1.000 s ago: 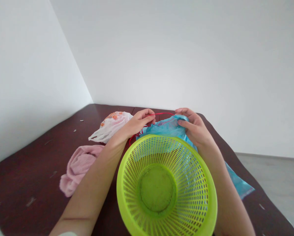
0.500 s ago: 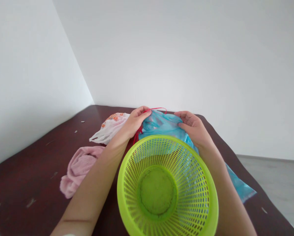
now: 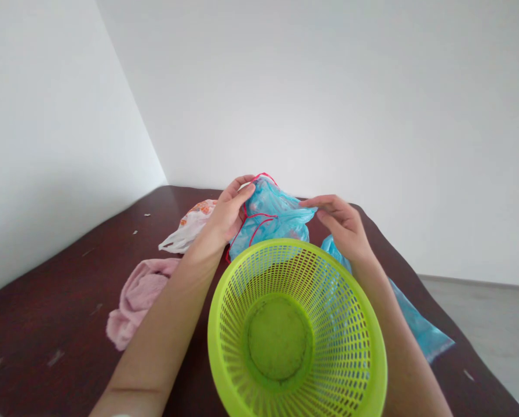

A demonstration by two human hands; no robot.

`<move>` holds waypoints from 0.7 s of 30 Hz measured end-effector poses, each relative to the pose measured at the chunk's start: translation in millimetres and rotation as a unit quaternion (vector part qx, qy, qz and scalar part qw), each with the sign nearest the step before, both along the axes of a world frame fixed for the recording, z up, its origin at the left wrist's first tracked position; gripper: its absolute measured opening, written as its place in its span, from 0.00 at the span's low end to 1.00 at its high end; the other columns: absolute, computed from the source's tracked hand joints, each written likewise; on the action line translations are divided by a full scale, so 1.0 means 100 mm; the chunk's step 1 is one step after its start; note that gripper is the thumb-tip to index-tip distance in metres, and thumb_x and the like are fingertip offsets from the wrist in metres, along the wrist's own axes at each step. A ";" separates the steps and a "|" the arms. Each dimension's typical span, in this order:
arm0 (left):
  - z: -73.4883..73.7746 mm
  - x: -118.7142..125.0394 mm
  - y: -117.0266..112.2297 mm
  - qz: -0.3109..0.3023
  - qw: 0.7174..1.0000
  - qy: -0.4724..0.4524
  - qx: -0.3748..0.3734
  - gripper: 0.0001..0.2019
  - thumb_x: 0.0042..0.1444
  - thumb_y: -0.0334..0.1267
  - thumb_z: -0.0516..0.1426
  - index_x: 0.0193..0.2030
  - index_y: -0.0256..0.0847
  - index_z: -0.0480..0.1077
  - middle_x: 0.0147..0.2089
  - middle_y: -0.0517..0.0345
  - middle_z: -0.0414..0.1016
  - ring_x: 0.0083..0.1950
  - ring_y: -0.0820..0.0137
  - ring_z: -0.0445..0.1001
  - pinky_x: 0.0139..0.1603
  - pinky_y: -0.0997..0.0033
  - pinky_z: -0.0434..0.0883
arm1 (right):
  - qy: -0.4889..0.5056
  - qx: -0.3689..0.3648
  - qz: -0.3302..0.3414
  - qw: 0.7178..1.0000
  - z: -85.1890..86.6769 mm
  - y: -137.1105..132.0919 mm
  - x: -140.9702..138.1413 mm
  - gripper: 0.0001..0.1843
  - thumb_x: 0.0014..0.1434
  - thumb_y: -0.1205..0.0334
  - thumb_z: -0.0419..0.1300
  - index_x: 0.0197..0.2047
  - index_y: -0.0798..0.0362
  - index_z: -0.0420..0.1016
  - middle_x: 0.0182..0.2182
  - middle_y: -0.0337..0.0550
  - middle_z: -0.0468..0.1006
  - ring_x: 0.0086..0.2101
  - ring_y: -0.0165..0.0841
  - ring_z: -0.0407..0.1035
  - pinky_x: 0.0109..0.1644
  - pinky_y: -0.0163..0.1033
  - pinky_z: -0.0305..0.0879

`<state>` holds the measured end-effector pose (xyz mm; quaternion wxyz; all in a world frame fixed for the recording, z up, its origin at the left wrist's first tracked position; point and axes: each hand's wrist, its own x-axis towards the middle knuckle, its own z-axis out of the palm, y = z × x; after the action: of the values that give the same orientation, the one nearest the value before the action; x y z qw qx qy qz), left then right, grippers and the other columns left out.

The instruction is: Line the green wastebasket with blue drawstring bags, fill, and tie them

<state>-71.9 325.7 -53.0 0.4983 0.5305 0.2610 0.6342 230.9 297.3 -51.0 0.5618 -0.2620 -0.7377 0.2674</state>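
Thin blue plastic bag [image 3: 281, 198], trimmed with narrow red cord [image 3: 262, 215], sits beyond round lime-green plastic basket [image 3: 377, 359], left hand [image 3: 230, 213] clamped on its corded edge, right hand [image 3: 344, 223] pinching opposite side; light, even tension should prevent tearing

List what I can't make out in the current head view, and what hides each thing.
All in the head view:
Blue bag in the left hand: lower part, behind the green basket.
Green basket: near rim, cut off by the bottom edge.
Pink cloth: right side, behind the left forearm.
White bag: right side, behind the left hand and forearm.
Blue plastic: partly behind the right forearm.
Pale scraps: too small to identify.
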 end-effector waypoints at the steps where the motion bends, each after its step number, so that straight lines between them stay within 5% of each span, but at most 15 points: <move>1: 0.00 0.04 -0.02 -0.012 0.999 -0.040 -0.013 0.26 0.63 0.51 0.80 0.61 0.49 0.80 0.50 0.58 0.90 0.43 0.66 0.87 0.46 0.67 0.85 | -0.030 -0.039 0.060 0.997 -0.02 0.01 -0.03 0.15 0.79 0.54 0.65 0.64 0.40 0.88 0.61 0.45 0.91 0.63 0.46 0.83 0.75 0.60 0.75; 4: -0.02 0.09 -0.04 -0.031 0.997 -0.062 -0.023 0.28 0.59 0.43 0.82 0.62 0.47 0.81 0.50 0.57 0.91 0.41 0.67 0.87 0.44 0.69 0.85 | -0.127 -0.139 0.107 0.976 -0.14 0.10 -0.02 0.25 0.81 0.36 0.62 0.67 0.40 0.88 0.61 0.46 0.92 0.62 0.49 0.84 0.76 0.62 0.75; 7: -0.03 0.04 0.01 -0.016 0.998 -0.066 -0.006 0.27 0.59 0.41 0.82 0.62 0.47 0.81 0.55 0.55 0.91 0.45 0.66 0.88 0.45 0.70 0.84 | -0.266 -0.194 0.010 0.944 -0.26 0.19 0.06 0.38 0.81 0.24 0.54 0.44 0.43 0.93 0.40 0.47 0.93 0.50 0.52 0.86 0.75 0.68 0.73; 9: -0.03 -0.01 0.04 0.006 0.997 -0.074 0.006 0.27 0.60 0.42 0.82 0.62 0.48 0.81 0.57 0.56 0.91 0.45 0.68 0.88 0.45 0.71 0.84 | -0.365 -0.204 -0.062 0.906 -0.28 0.21 0.10 0.43 0.81 0.22 0.52 0.26 0.44 0.83 0.26 0.45 0.83 0.39 0.51 0.83 0.76 0.74 0.68; 11: -0.03 -0.04 0.07 0.020 0.996 -0.088 0.004 0.27 0.61 0.44 0.81 0.63 0.48 0.81 0.55 0.57 0.90 0.43 0.69 0.87 0.43 0.72 0.84 | -0.431 -0.200 -0.114 0.873 -0.28 0.21 0.12 0.44 0.82 0.26 0.52 0.20 0.45 0.72 0.20 0.42 0.75 0.35 0.49 0.81 0.77 0.79 0.62; 16: -0.06 0.00 0.08 0.004 0.996 -0.091 -0.001 0.26 0.62 0.42 0.80 0.63 0.48 0.81 0.52 0.59 0.90 0.39 0.73 0.85 0.41 0.75 0.84 | -0.422 -0.120 -0.297 0.848 -0.28 0.25 0.12 0.37 0.84 0.44 0.54 0.21 0.45 0.75 0.31 0.53 0.85 0.57 0.60 0.82 0.81 0.85 0.48; 21: -0.05 0.01 0.07 -0.007 0.997 -0.075 0.019 0.24 0.63 0.36 0.80 0.63 0.45 0.84 0.54 0.56 0.91 0.46 0.70 0.89 0.47 0.73 0.88 | -0.319 -0.052 -0.371 0.871 -0.31 0.25 0.17 0.35 0.82 0.33 0.56 0.28 0.44 0.83 0.41 0.54 0.90 0.66 0.62 0.77 0.84 0.89 0.36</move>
<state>-71.1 332.5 -57.8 0.5107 0.4925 0.2076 0.6734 247.5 321.8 -81.7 0.3397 -0.6159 -0.7105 -0.0207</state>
